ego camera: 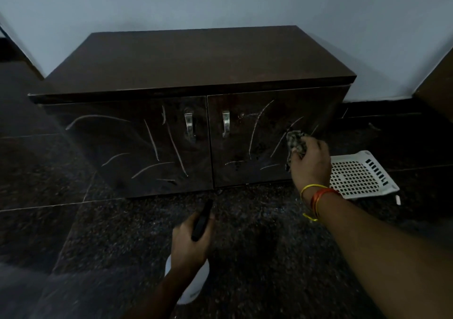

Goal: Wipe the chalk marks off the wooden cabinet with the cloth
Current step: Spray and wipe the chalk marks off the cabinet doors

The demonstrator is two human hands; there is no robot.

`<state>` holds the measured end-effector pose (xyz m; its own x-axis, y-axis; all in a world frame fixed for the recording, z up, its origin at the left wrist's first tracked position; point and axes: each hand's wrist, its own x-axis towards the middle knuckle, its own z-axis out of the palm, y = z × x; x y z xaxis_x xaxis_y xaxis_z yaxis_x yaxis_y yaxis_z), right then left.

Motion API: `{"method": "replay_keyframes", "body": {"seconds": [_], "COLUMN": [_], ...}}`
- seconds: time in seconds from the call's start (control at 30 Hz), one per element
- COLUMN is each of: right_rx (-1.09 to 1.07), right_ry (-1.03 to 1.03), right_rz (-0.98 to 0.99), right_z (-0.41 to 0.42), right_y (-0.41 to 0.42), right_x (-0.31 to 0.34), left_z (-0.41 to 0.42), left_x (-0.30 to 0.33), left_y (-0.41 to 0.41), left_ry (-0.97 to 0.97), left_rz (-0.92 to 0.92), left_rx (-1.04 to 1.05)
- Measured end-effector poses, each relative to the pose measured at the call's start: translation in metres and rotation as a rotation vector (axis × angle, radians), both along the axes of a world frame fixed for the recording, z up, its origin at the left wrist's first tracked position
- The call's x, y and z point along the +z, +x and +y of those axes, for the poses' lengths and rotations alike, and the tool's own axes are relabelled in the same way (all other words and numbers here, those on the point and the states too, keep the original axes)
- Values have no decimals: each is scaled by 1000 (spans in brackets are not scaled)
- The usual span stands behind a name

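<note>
A low dark wooden cabinet (186, 73) stands against the wall, with two doors and metal handles. White chalk marks (157, 166) streak both doors. My right hand (310, 159) presses a bunched checked cloth (295, 142) against the right door, over a chalk line near its right edge. My left hand (191, 240) is lower, above the floor, gripped around a white spray bottle (193, 287) with a black nozzle that points toward the cabinet.
A white perforated plastic tray (360, 174) lies on the dark speckled floor to the right of the cabinet. A small white piece of chalk (398, 199) lies beside it. A dark door edge (436, 83) is at the far right.
</note>
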<state>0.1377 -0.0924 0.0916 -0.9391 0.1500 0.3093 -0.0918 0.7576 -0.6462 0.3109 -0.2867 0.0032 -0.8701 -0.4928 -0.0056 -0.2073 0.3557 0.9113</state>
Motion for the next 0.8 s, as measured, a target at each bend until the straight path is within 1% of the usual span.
{"method": "replay_keyframes", "body": {"seconds": [0.13,0.27,0.33,0.4,0.63,0.8], "right_rx": [-3,-35,-50,-67,-117,-125], "right_ry": [8,10,5,-1,-10,-21], "right_rz": [-15,-12,-5,-4,-2,58], "right_z": [4,13,19,25,47,53], "right_y": [0,0,0,-1,-4,-7], "right_x": [-1,2,3,4,6,11], "left_z": [3,18,27,39,74,82], "left_x": [-7,-13,-16,-16,8,25], "left_y": [0,2,0,-4,-28,-39], "left_ry": [-62,-87,-82,-72,-31,33], "left_rz": [-59,-82,-85,-55,134,242], "left_rx": [-52,-206,-252,-266,-275,-270]}}
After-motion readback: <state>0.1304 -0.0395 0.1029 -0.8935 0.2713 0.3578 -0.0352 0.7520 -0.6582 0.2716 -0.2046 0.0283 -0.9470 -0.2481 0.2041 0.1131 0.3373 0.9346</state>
